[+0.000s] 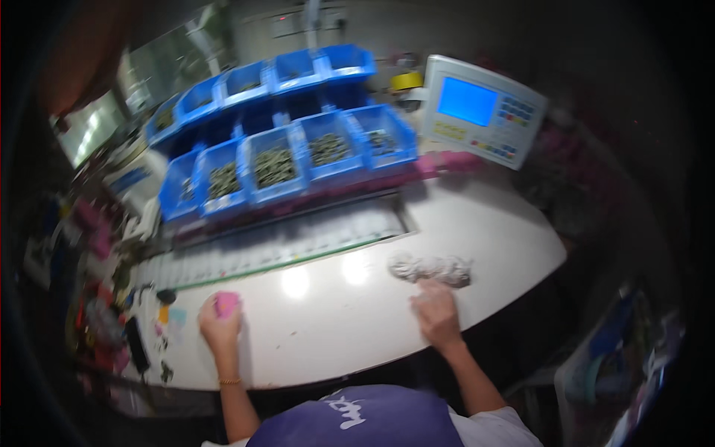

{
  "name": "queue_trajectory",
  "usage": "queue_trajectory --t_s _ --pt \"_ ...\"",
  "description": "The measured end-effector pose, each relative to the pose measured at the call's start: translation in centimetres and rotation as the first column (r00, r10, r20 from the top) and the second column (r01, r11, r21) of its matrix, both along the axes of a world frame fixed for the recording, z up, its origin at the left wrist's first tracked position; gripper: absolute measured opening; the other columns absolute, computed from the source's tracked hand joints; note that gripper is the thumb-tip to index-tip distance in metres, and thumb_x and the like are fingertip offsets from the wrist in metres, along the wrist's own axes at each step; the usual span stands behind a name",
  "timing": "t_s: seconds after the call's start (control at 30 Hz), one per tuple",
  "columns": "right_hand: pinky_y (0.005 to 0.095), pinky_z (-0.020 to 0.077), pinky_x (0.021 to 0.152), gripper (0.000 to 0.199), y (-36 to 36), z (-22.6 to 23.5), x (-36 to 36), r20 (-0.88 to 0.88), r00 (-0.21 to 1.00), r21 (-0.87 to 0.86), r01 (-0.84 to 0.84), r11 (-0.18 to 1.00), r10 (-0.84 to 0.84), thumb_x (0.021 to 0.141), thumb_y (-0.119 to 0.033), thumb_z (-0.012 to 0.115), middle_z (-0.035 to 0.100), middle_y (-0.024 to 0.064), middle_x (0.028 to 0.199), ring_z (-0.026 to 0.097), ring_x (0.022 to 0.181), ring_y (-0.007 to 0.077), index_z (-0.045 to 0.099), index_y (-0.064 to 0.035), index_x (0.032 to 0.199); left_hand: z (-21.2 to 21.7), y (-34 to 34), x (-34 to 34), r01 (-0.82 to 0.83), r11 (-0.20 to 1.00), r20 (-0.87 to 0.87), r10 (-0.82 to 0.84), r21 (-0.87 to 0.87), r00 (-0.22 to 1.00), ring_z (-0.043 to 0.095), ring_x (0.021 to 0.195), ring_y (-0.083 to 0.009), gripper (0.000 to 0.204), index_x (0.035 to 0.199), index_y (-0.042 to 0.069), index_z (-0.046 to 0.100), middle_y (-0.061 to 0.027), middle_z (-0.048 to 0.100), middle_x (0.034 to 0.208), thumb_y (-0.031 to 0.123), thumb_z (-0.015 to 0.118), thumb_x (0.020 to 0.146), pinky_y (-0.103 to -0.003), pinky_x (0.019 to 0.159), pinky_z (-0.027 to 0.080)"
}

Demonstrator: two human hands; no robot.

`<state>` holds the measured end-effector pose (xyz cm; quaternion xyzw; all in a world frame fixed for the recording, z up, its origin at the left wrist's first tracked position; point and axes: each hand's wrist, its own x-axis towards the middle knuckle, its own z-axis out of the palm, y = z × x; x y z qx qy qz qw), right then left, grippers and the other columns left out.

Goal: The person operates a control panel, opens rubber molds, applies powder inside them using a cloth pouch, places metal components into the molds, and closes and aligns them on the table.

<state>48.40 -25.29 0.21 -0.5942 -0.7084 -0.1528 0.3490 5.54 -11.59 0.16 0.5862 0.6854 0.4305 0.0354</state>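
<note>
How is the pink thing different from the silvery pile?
The pink thing is small, one solid piece and bright pink; the silvery pile is wider, loose and grey-silver. The left hand grips the pink thing, while the right hand only touches the pile's edge with its fingertips. Both are on the white table.

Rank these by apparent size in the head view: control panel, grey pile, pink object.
1. Control panel, though it sits farther away.
2. Grey pile, at the right hand.
3. Pink object, in the left hand.
</note>
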Motion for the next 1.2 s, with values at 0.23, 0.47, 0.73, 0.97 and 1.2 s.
queue_trajectory --t_s 0.23,0.47,0.73,0.97,1.2 --pt "0.0391 0.0536 0.079 0.024 -0.6 0.2 -0.1 -0.270 0.963 -0.129 -0.035 0.991 -0.002 0.083 -0.006 0.068 0.068 0.0083 0.104 0.066 0.087 0.0277 0.070 -0.0092 0.107 0.3 0.0 0.7 -0.071 0.997 -0.220 0.063 -0.026 0.973 0.062 0.094 -0.0382 0.040 0.107 -0.002 0.065 -0.0203 0.066 0.101 0.018 0.074 0.074 -0.045 0.086 0.050" --pt "0.0394 0.0535 0.065 0.015 1.5 0.2 -1.0 -0.287 0.954 -0.220 0.020 0.975 -0.084 0.088 -0.013 0.065 0.062 0.0068 0.085 0.065 0.076 0.0262 0.071 -0.0121 0.102 -0.1 -0.1 0.6 -0.090 0.992 -0.281 0.061 -0.094 0.958 0.056 0.097 -0.0370 0.033 0.104 -0.001 0.064 -0.0171 0.063 0.100 0.020 0.071 0.078 -0.046 0.090 0.046" --pt "0.0400 0.0529 0.062 0.013 3.6 -0.1 -1.9 -0.267 0.963 -0.233 -0.040 0.972 -0.024 0.089 -0.016 0.066 0.063 0.0055 0.082 0.065 0.072 0.0269 0.073 -0.0160 0.100 -1.9 0.2 1.2 -0.067 0.996 -0.353 0.081 0.052 0.932 0.055 0.095 -0.0370 0.028 0.101 -0.001 0.063 -0.0172 0.062 0.100 0.017 0.070 0.081 -0.046 0.088 0.046" --pt "0.0388 0.0489 0.073 0.010 7.3 5.3 9.2 -0.584 0.809 0.360 0.184 0.915 0.066 0.087 -0.005 0.072 0.064 0.0145 0.089 0.061 0.079 0.0276 0.064 -0.0009 0.092 -1.9 -0.1 0.4 -0.073 0.997 -0.342 0.078 0.026 0.936 0.053 0.102 -0.0376 0.032 0.108 0.000 0.059 -0.0173 0.060 0.106 0.018 0.070 0.084 -0.047 0.092 0.044" --pt "0.0400 0.0459 0.097 0.064 14.3 14.7 26.0 -0.602 0.779 0.270 0.407 0.873 -0.177 0.094 -0.039 0.066 0.060 0.0202 0.123 0.058 0.115 0.0306 0.043 0.0017 0.137 -1.6 0.1 2.0 -0.028 0.998 -0.294 0.042 0.051 0.955 0.052 0.102 -0.0365 0.033 0.110 0.000 0.059 -0.0162 0.060 0.106 0.014 0.070 0.083 -0.046 0.093 0.044"
